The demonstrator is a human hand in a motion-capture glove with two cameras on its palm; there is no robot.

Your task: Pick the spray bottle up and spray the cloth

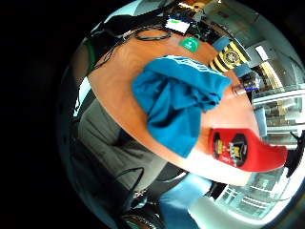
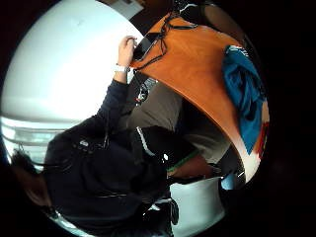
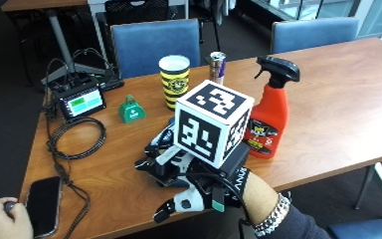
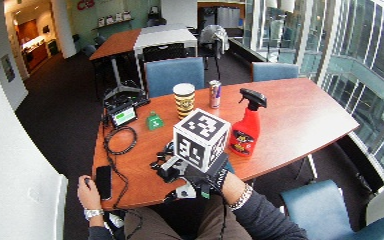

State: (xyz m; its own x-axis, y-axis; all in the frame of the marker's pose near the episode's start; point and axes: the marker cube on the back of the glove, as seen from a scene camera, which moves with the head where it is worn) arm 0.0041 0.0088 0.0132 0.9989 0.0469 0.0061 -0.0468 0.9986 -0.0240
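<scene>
One long wooden table (image 3: 350, 94) stood among blue chairs (image 3: 154, 42) by tall windows. The red spray bottle (image 3: 268, 117), label unreadable, stood right of the gloved hand (image 3: 197, 181); its fingers' state couldn't be told. The blue cloth (image 1: 178, 100) lay beneath.

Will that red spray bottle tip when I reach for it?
Possibly: the red spray bottle stands upright, tall on a narrow base, its black trigger head adding weight on top. The smooth plastic body may be slippery; the neck looks the safer grasp.
</scene>
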